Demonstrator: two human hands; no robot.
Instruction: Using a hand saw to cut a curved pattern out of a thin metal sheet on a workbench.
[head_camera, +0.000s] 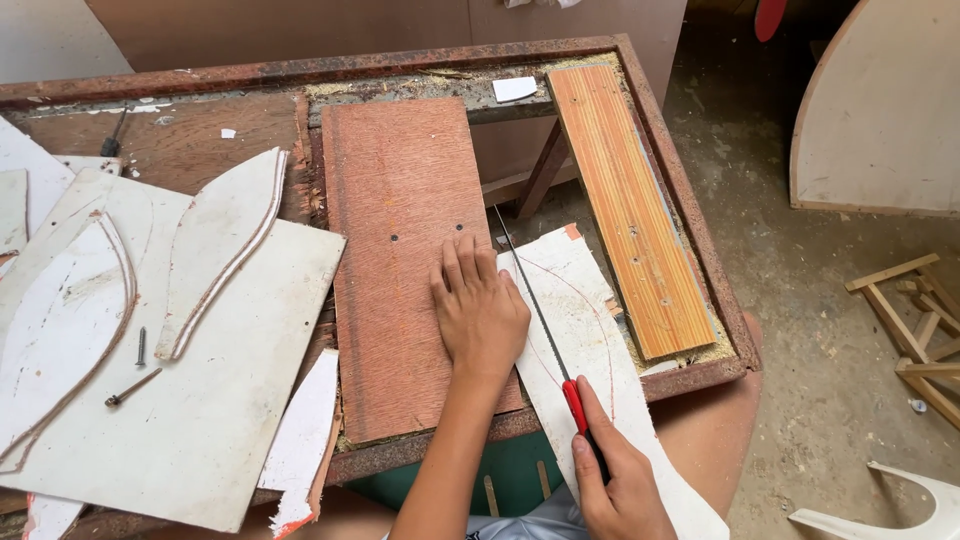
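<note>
Two hands at work: right hand (622, 490) w/ grip closed round red-handled saw (545, 325), blade along edge of white board piece (590, 350). Left hand (478, 310) just left of saw, flat, fingers spread, holding nothing, pressing brown panel (400, 200). Striped plank (630, 205) beyond saw, on worktop (700, 240).

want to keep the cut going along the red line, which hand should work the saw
Right. The right hand already grips the saw by its red handle, blade on the white board. The left hand lies flat, pressing beside the blade.
</note>
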